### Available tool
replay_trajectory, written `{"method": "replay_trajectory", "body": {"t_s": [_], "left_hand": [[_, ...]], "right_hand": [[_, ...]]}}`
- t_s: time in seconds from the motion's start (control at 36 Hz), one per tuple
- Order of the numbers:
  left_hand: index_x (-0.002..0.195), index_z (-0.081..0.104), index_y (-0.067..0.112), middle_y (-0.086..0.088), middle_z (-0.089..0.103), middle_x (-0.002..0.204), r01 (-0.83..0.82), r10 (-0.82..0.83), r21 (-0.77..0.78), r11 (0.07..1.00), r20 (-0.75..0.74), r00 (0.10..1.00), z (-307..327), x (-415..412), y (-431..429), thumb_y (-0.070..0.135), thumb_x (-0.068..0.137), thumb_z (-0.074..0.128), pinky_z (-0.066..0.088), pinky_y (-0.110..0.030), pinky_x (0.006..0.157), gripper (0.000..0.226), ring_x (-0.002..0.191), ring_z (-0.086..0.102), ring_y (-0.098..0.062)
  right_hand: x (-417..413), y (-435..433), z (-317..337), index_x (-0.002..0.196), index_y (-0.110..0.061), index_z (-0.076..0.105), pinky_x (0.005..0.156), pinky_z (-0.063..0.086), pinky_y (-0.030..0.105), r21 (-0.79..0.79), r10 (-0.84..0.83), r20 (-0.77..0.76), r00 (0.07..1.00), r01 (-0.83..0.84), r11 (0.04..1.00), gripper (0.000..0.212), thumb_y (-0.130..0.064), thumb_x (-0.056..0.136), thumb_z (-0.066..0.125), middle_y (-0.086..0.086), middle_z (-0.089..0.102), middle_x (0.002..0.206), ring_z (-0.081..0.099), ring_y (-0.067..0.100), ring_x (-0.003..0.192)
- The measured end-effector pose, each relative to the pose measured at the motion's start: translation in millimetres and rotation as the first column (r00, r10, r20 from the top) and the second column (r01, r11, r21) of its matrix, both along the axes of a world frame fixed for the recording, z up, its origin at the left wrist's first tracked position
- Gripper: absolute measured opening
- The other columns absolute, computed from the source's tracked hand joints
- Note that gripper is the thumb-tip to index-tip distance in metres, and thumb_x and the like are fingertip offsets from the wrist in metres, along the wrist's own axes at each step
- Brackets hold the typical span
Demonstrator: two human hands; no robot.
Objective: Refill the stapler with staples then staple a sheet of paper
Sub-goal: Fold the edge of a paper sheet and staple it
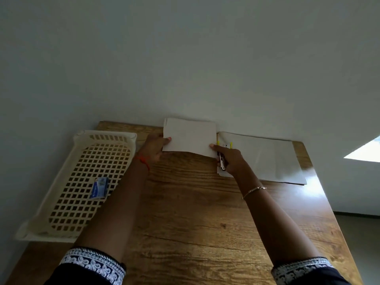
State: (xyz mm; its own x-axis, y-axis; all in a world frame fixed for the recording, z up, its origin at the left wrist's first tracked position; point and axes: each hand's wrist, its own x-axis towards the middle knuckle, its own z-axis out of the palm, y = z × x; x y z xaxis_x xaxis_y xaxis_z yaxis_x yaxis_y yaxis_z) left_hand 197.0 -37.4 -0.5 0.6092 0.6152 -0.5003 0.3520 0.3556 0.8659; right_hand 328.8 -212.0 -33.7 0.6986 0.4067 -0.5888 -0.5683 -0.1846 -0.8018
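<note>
A folded white sheet of paper (189, 136) is held up off the wooden table (195, 212) near the wall. My left hand (154, 150) pinches its left edge. My right hand (230, 159) touches the sheet's lower right corner with the thumb while gripping a small stapler (222, 161) with metal and yellow parts. The stapler sits at the paper's right edge; whether its jaws are around the paper I cannot tell. A blue staple box (99, 188) lies in the cream basket (61, 227) on the left.
A stack of white paper (267, 159) lies flat at the table's far right, against the wall. The perforated basket overhangs the table's left edge. A bright reflection sits at the right table edge.
</note>
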Motion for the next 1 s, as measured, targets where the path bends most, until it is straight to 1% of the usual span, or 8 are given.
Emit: {"method": "replay_trajectory", "body": {"t_s": [0.06,0.28,0.44,0.58,0.67,0.86,0.94,1.0], "left_hand": [[0.127,0.051,-0.006,-0.017,0.061,0.117,0.014,-0.015,0.028,1.0,0.047,0.999,3.3,-2.5,-0.4,0.006,0.093,0.051,0.054,-0.018,0.051,0.036,0.073,0.056,-0.012],[0.127,0.051,-0.001,-0.016,0.058,0.126,0.15,-0.157,0.062,0.987,0.143,0.977,21.6,-13.9,-13.7,0.007,0.087,0.059,0.055,-0.038,0.086,0.042,0.095,0.061,-0.021],[0.128,0.051,0.001,-0.01,0.059,0.124,0.361,-0.382,0.174,0.916,0.105,0.918,25.2,-31.9,-27.8,-0.006,0.076,0.067,0.051,-0.032,0.093,0.055,0.108,0.06,-0.022],[0.093,0.064,0.001,0.0,0.073,0.081,0.301,-0.306,0.057,0.952,0.17,0.937,28.1,-40.4,-51.3,-0.013,0.079,0.06,0.058,-0.019,0.065,0.02,0.07,0.069,-0.01],[0.079,0.06,-0.005,-0.01,0.069,0.068,0.234,-0.217,-0.093,0.968,0.161,0.963,31.2,-42.0,-63.0,-0.018,0.079,0.054,0.057,-0.019,0.055,0.014,0.055,0.069,-0.012],[0.088,0.056,-0.006,-0.02,0.058,0.079,0.163,-0.11,-0.306,0.938,0.182,0.977,44.8,-53.1,-89.3,-0.013,0.089,0.043,0.053,-0.017,0.042,0.015,0.041,0.065,-0.017],[0.108,0.051,-0.005,-0.02,0.064,0.066,0.162,-0.111,-0.364,0.917,0.158,0.981,49.0,-60.3,-99.4,-0.011,0.09,0.043,0.052,-0.018,0.041,0.021,0.04,0.065,-0.018],[0.122,0.048,-0.006,-0.019,0.063,0.073,0.189,-0.148,-0.357,0.915,0.141,0.979,51.5,-63.8,-107.5,-0.01,0.091,0.042,0.052,-0.018,0.041,0.032,0.038,0.064,-0.017]], "right_hand": [[-1.5,-6.1,3.5,0.067,-0.012,0.059,0.035,0.036,0.02,0.038,0.016,-0.035,0.999,-0.015,0.999,0.024,-0.022,0.067,0.081,0.002,0.051,0.054,0.045,0.01,0.038],[-12.3,-34.6,27.2,0.078,-0.015,0.053,0.032,0.025,0.017,0.112,0.156,-0.019,0.988,-0.153,0.982,0.024,-0.02,0.073,0.076,-0.004,0.032,0.057,0.031,0.005,0.035],[-25.8,-56.8,40.9,0.075,-0.006,0.058,0.033,0.029,0.016,0.145,0.103,0.065,0.993,-0.111,0.983,0.012,-0.001,0.076,0.069,0.0,0.042,0.059,0.034,0.006,0.034],[-42.3,-74.4,48.2,0.067,-0.007,0.054,0.035,0.036,0.015,0.189,0.02,0.092,0.996,-0.037,0.981,0.02,0.005,0.076,0.066,-0.001,0.058,0.045,0.042,0.009,0.031],[-51.4,-85.1,50.4,0.07,-0.004,0.057,0.035,0.041,0.016,0.205,-0.001,0.082,0.997,-0.016,0.979,0.013,0.001,0.082,0.059,0.0,0.054,0.038,0.048,0.009,0.032],[-72.7,-117.8,54.6,0.071,-0.013,0.054,0.031,0.031,0.013,0.373,-0.007,0.028,1.0,-0.004,0.928,0.018,-0.015,0.09,0.054,-0.007,0.043,0.04,0.039,0.002,0.032],[-81.9,-135.4,54.5,0.068,-0.013,0.057,0.032,0.029,0.013,0.446,0.069,0.085,0.994,-0.099,0.89,0.018,-0.027,0.076,0.067,-0.003,0.056,0.062,0.036,0.002,0.035],[-87.2,-143.9,51.1,0.08,-0.008,0.066,0.033,0.031,0.014,0.482,0.121,0.127,0.984,-0.168,0.86,0.037,-0.036,0.06,0.079,-0.003,0.06,0.066,0.037,0.002,0.037]]}}
